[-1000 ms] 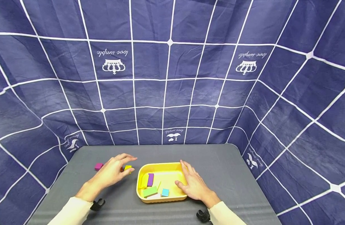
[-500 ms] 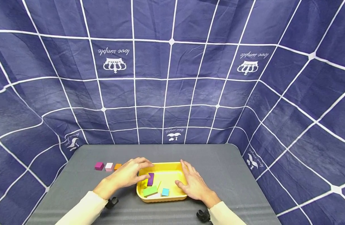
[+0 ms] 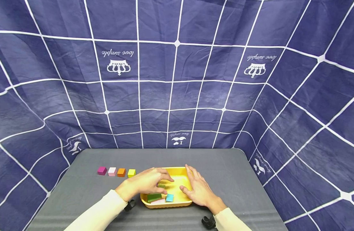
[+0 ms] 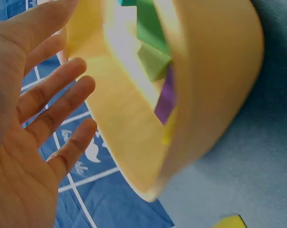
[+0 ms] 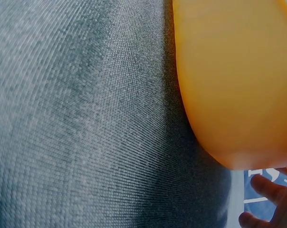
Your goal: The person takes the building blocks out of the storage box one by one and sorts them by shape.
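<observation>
A yellow plastic tray (image 3: pixel 177 204) sits on the table with several coloured blocks in it. Over its left half hovers my left hand (image 3: pixel 149 183), fingers spread and loosely bent, holding nothing. Near its thumb lie a green block (image 3: pixel 154 197) and a light blue cube (image 3: pixel 169 198). The left wrist view also shows a light green block (image 4: pixel 154 61), a purple block (image 4: pixel 166 97) and a sliver of yellow. My right hand (image 3: pixel 201 189) holds the tray's right end, its thumb over the inside and its fingers along the rim; the right wrist view shows only some of its fingertips.
Left of the tray, a row on the grey tabletop (image 3: pixel 229 179) has a magenta cube (image 3: pixel 102 170), a pink cube (image 3: pixel 112 171), an orange cube (image 3: pixel 121 172) and a yellow cube (image 3: pixel 131 173). A blue gridded cloth (image 3: pixel 154 96) hangs behind and beside the table.
My left hand has moved right, from beside the yellow cube to over the tray, uncovering the row of cubes. The right hand and the tray have stayed in place.
</observation>
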Demonstrator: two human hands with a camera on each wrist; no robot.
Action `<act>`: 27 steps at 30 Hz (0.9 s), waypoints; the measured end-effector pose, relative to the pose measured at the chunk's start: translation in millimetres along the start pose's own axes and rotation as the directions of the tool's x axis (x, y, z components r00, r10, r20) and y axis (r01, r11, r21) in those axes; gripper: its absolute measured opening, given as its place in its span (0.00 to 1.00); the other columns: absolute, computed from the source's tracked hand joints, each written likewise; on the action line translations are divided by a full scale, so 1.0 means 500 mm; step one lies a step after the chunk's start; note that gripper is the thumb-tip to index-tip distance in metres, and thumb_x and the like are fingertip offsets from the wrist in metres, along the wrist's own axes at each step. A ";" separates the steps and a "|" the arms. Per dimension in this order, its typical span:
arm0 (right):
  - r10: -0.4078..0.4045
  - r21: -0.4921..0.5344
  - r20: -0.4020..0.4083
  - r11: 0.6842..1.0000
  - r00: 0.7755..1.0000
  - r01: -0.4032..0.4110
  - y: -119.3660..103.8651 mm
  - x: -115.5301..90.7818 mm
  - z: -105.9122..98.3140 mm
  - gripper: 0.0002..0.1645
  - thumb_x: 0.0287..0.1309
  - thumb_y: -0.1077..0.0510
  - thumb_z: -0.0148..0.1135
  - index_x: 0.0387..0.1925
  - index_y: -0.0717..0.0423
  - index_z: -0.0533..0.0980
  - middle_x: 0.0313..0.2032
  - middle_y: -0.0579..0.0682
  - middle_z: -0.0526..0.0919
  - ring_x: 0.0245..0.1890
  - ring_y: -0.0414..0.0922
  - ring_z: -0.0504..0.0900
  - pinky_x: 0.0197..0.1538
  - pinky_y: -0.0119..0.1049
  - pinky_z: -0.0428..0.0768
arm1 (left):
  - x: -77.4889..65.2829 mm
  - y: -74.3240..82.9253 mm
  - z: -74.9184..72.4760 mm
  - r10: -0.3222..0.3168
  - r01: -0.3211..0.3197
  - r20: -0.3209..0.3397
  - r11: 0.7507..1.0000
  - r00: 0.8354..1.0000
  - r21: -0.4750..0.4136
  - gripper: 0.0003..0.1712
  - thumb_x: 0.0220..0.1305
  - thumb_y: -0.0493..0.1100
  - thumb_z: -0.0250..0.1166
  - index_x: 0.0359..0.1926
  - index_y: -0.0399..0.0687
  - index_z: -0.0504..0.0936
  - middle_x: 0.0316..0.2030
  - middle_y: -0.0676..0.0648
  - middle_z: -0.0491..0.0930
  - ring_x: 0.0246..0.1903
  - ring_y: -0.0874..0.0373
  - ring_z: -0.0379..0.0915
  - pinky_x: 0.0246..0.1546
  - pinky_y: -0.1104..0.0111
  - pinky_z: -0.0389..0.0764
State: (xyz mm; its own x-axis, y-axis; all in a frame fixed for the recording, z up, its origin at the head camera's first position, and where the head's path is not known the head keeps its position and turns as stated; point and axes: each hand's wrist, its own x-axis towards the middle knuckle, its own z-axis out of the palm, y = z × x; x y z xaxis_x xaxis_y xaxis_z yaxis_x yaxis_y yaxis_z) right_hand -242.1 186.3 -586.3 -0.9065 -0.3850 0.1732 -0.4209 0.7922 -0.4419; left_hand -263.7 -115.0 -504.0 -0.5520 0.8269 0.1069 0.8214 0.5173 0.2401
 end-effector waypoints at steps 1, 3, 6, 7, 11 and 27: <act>0.005 0.005 0.004 1.000 1.000 -0.005 0.000 0.000 -0.001 0.60 0.80 0.32 0.65 0.96 0.54 0.53 0.90 0.56 0.64 0.83 0.61 0.74 0.81 0.70 0.77 | 0.007 0.002 0.001 -0.005 0.005 0.021 1.000 1.000 -0.003 0.28 0.71 0.55 0.85 0.69 0.56 0.93 0.62 0.59 0.91 0.58 0.62 0.89 0.68 0.56 0.90; 0.007 0.009 0.005 1.000 1.000 -0.007 0.001 0.000 -0.001 0.60 0.80 0.32 0.65 0.96 0.53 0.52 0.90 0.55 0.64 0.84 0.61 0.74 0.81 0.71 0.77 | 0.018 0.006 0.001 -0.015 0.015 0.055 1.000 0.998 0.006 0.29 0.70 0.57 0.85 0.69 0.60 0.93 0.63 0.60 0.91 0.64 0.63 0.88 0.71 0.56 0.89; 0.003 0.011 0.006 1.000 1.000 -0.003 0.002 -0.001 -0.002 0.60 0.80 0.32 0.65 0.96 0.52 0.52 0.90 0.55 0.64 0.84 0.61 0.74 0.81 0.71 0.76 | 0.033 0.011 0.002 -0.022 0.021 0.100 1.000 0.995 0.017 0.29 0.68 0.59 0.86 0.67 0.65 0.93 0.62 0.61 0.91 0.62 0.63 0.88 0.68 0.59 0.89; -0.003 0.010 0.002 1.000 1.000 0.003 0.003 0.000 -0.002 0.60 0.80 0.32 0.65 0.96 0.52 0.52 0.90 0.55 0.64 0.83 0.62 0.74 0.81 0.71 0.77 | 0.039 0.012 0.003 -0.018 0.017 0.115 1.000 0.993 0.016 0.28 0.68 0.59 0.87 0.67 0.66 0.94 0.61 0.61 0.92 0.61 0.63 0.88 0.67 0.61 0.90; -0.018 0.000 -0.012 1.000 1.000 0.018 0.006 0.000 0.001 0.60 0.80 0.31 0.65 0.96 0.54 0.53 0.89 0.57 0.65 0.82 0.62 0.76 0.78 0.73 0.79 | 0.058 0.018 0.010 0.005 -0.005 0.171 1.000 0.985 -0.001 0.28 0.64 0.58 0.90 0.64 0.66 0.95 0.58 0.60 0.92 0.58 0.63 0.89 0.64 0.69 0.88; -0.015 0.006 -0.022 1.000 1.000 0.015 0.002 -0.001 0.002 0.59 0.80 0.31 0.65 0.95 0.56 0.54 0.88 0.57 0.66 0.80 0.62 0.77 0.76 0.70 0.81 | 0.077 0.011 0.042 -0.012 0.007 0.212 1.000 0.977 0.026 0.20 0.61 0.54 0.92 0.54 0.68 0.99 0.52 0.67 0.93 0.51 0.71 0.88 0.57 0.76 0.87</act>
State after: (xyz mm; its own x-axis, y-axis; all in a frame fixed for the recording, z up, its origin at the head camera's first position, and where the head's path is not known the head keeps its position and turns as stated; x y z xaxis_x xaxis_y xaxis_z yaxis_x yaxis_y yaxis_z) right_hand -242.0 186.9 -587.6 -0.9007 -0.3864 0.1987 -0.4342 0.7833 -0.4449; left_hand -277.5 -75.5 -518.6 -0.5194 0.8484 -0.1027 0.8209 0.5287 0.2157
